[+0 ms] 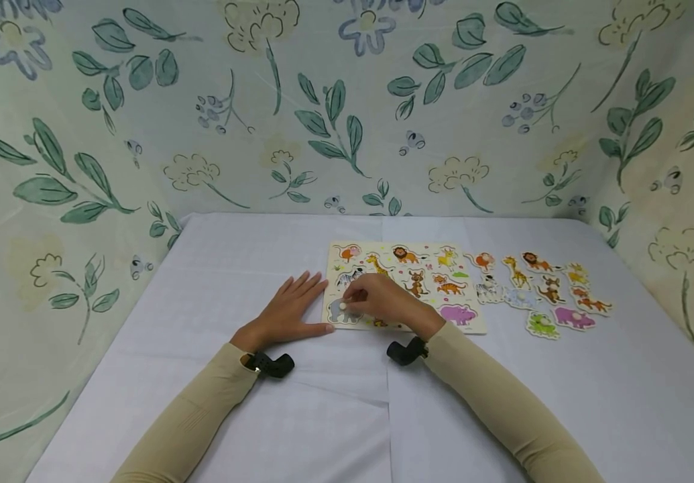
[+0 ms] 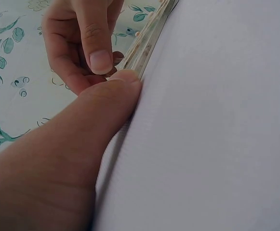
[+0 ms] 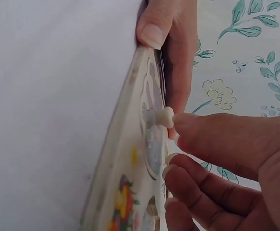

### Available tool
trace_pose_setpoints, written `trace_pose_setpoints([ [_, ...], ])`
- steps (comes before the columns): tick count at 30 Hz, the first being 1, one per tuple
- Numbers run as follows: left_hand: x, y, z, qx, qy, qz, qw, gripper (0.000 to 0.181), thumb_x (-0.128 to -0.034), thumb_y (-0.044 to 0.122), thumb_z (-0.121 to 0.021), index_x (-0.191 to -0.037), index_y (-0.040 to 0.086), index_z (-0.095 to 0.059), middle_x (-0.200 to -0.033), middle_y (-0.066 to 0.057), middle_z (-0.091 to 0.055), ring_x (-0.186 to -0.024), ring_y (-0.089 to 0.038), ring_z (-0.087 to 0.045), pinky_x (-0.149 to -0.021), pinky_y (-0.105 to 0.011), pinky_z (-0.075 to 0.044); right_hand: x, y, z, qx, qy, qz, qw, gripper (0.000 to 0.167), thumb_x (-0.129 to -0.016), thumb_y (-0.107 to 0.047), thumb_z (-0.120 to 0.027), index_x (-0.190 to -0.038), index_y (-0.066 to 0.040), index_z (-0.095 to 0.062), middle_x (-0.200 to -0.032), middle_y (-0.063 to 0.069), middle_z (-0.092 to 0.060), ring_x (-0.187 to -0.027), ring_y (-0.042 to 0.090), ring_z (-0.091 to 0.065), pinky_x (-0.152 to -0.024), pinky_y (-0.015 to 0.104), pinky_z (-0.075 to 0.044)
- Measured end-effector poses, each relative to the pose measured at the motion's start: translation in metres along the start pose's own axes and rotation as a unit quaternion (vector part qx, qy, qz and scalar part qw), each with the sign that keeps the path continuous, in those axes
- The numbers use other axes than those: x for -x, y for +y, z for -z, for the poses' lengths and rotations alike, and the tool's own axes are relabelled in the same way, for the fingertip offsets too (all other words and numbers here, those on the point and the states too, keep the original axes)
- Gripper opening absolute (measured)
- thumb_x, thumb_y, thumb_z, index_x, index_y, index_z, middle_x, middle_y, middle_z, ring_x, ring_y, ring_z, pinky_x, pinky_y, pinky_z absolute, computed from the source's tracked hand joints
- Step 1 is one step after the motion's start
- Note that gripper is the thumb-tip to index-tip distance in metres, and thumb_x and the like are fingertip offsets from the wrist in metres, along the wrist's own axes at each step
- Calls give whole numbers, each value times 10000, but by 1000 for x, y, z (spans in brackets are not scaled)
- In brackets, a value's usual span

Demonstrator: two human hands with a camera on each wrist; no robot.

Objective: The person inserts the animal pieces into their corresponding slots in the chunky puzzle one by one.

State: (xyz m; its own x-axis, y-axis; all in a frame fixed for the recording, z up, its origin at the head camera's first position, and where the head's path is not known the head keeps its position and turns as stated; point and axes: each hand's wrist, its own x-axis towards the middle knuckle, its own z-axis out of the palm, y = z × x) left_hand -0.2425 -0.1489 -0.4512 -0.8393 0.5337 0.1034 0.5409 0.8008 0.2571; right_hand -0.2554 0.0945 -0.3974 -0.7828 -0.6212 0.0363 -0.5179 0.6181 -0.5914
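A wooden animal puzzle board (image 1: 483, 328) lies flat on the white-covered table. My right hand (image 1: 381, 298) is over its near left part, thumb and finger pinching the small white knob (image 3: 166, 117) of the grey elephant piece (image 1: 336, 312). In the right wrist view the elephant appears to sit level in the board, with the knob at the thumb tip. My left hand (image 1: 286, 310) lies palm down with spread fingers beside the board's left edge. Its thumb (image 2: 125, 79) touches the near left corner. Part of the board is hidden under my right hand.
Loose animal pieces lie in a group right of the board, among them a lion (image 1: 540, 261), a giraffe (image 1: 515, 272), a zebra (image 1: 489, 290), a purple hippo (image 1: 574, 318) and a green animal (image 1: 542, 325). Floral cloth (image 1: 347, 194) hangs behind the table.
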Motion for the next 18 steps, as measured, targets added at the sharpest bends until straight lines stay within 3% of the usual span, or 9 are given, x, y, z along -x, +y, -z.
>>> trace_pose_setpoints([
  [7,0,-2,-1,9,48,-32,10000,1004,-786,825,-440,-1539,184,-271,-1599,-24,-199,-1479,-244,-95,-1181,-490,-63,2,-2,9,24,152,-161,9998,241,-877,-224,-731,-1077,-89,-726,-951,-28,-686,-841,107,-596,-775,282,-516],
  [18,1,-3,-2,126,121,-106,9998,998,-792,818,-440,-1538,177,-273,-1599,-31,-204,-1479,-248,-95,-1178,-494,-55,6,0,21,53,409,50,9991,241,-879,-168,-725,-1090,-53,-720,-967,23,-697,-865,126,-622,-785,298,-528],
])
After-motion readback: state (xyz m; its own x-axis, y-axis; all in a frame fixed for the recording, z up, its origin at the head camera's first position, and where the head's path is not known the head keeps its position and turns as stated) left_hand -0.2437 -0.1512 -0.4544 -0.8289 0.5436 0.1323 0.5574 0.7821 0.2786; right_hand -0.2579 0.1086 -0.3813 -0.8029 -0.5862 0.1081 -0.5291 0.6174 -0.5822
